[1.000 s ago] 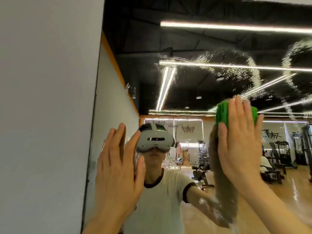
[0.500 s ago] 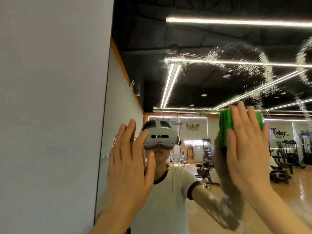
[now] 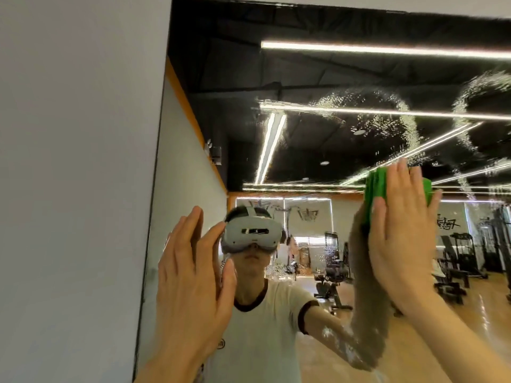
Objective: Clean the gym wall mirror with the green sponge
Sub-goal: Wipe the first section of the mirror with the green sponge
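Observation:
The wall mirror (image 3: pixel 318 150) fills the view right of a grey wall. My right hand (image 3: pixel 401 233) presses the green sponge (image 3: pixel 377 186) flat against the glass with straight fingers; the sponge shows above and left of the fingers. My left hand (image 3: pixel 193 275) lies flat on the mirror near its left edge, fingers straight, holding nothing. Curved trails of soapy droplets (image 3: pixel 398 117) arc across the glass above the sponge. A dull wet streak (image 3: pixel 365 313) runs down below the sponge.
A plain grey wall (image 3: pixel 74 175) borders the mirror's left edge (image 3: pixel 154 217). The glass reflects a person in a white shirt with a headset, gym machines, a wooden floor and ceiling light strips.
The view has shifted a little; the mirror's top edge now shows. My right hand and the sponge stay at about the same spot on the glass, and my left hand remains flat.

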A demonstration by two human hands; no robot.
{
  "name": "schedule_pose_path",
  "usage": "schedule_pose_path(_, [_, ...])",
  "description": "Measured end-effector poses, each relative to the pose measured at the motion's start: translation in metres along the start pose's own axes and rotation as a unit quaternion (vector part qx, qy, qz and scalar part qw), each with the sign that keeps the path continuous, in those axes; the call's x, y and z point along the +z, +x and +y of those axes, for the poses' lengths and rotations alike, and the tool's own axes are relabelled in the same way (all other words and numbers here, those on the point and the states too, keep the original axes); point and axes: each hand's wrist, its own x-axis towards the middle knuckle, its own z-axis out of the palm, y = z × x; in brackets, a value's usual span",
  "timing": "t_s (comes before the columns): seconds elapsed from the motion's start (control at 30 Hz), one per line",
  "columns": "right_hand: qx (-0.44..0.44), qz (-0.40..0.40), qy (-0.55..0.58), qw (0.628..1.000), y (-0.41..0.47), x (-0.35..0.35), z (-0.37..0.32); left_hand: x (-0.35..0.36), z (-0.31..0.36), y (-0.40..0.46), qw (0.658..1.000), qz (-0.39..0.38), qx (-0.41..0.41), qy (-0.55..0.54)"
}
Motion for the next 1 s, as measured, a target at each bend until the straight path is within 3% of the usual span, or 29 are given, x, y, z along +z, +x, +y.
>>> schedule_pose_path(0.07, [-0.015, 0.028, 0.006, 0.999, 0.003, 0.01, -0.037, 0.003, 0.006, 0.006, 1.0, 0.006, -0.006, -0.007])
schedule_pose_path(0.2, [-0.261, -0.012, 0.025, 0.965, 0.007, 0.034, -0.109, 0.017, 0.036, 0.018, 0.999, 0.022, 0.026, -0.011])
schedule_pose_path(0.27, [-0.305, -0.013, 0.011, 0.952, 0.017, 0.03, -0.091, 0.023, 0.048, 0.019, 0.999, 0.021, 0.034, -0.013])
schedule_pose_path(0.33, [-0.255, -0.036, 0.008, 0.966, 0.026, 0.017, -0.047, 0.029, 0.051, 0.015, 0.999, 0.014, 0.049, 0.013])
schedule_pose_path(0.43, [-0.066, -0.017, 0.013, 0.998, 0.033, -0.007, 0.025, 0.033, 0.049, 0.012, 0.997, 0.004, 0.062, 0.048])
schedule_pose_path(0.5, [0.024, 0.013, 0.013, 1.0, 0.036, -0.01, 0.031, 0.034, 0.049, 0.013, 0.996, 0.002, 0.06, 0.062])
schedule_pose_path(0.57, [0.018, 0.015, 0.022, 0.999, 0.036, -0.001, -0.008, 0.034, 0.049, 0.013, 0.996, 0.005, 0.064, 0.068])
schedule_pose_path(0.7, [-0.237, -0.008, 0.007, 0.971, 0.033, 0.032, -0.106, 0.031, 0.052, 0.013, 0.997, 0.012, 0.065, 0.043])
schedule_pose_path(0.77, [-0.3, 0.002, -0.033, 0.953, 0.043, 0.038, -0.11, 0.03, 0.053, 0.013, 0.997, 0.01, 0.06, 0.042])
schedule_pose_path(0.87, [-0.245, -0.012, -0.01, 0.969, 0.061, 0.025, -0.057, 0.031, 0.05, 0.012, 0.996, 0.005, 0.068, 0.052])
schedule_pose_path(1.0, [-0.018, 0.015, 0.002, 1.0, 0.071, 0.002, 0.013, 0.036, 0.048, 0.013, 0.993, 0.018, 0.07, 0.089])
